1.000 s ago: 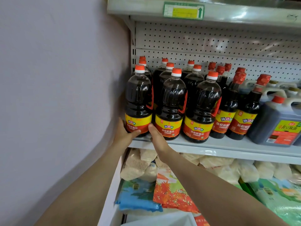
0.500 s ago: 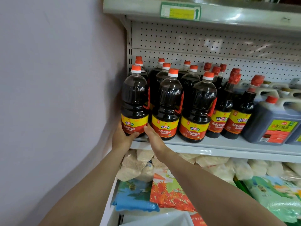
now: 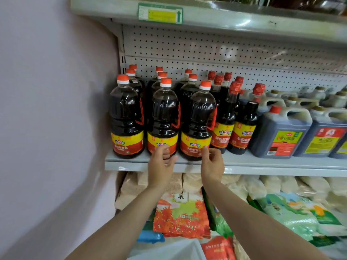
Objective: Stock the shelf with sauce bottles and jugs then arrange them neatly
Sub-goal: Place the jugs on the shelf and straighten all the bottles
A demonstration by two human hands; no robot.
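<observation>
On the shelf: a grey metal shelf (image 3: 262, 164) at chest height carries the sauces; a perforated back panel (image 3: 206, 47) stands behind them and another shelf (image 3: 225, 21) with a green and yellow price tag (image 3: 160, 13) runs above.
Room: a plain pale wall (image 3: 47, 109) closes off the left end of the unit.
Below: bags of rice and grain (image 3: 180, 214) lie piled under the shelf.
Front row: three big dark sauce bottles stand upright side by side near the front edge, the left bottle (image 3: 126, 119), the middle bottle (image 3: 164, 121) and the right bottle (image 3: 199, 124), orange caps up, long axes vertical, yellow and red labels facing me.
Behind them: more of the same bottles in rows towards the back panel.
Slim bottles: narrower red-capped bottles (image 3: 244, 124) stand upright just right of the big ones.
Jugs: dark square jugs (image 3: 279, 134) with handles fill the right end, labels facing out.
My left hand (image 3: 161, 166): fingers loosely curled in front of the middle bottle's label; whether they touch it I cannot tell.
My right hand (image 3: 212, 164): relaxed and holding nothing, fingertips at the lower right of the right bottle's label.
</observation>
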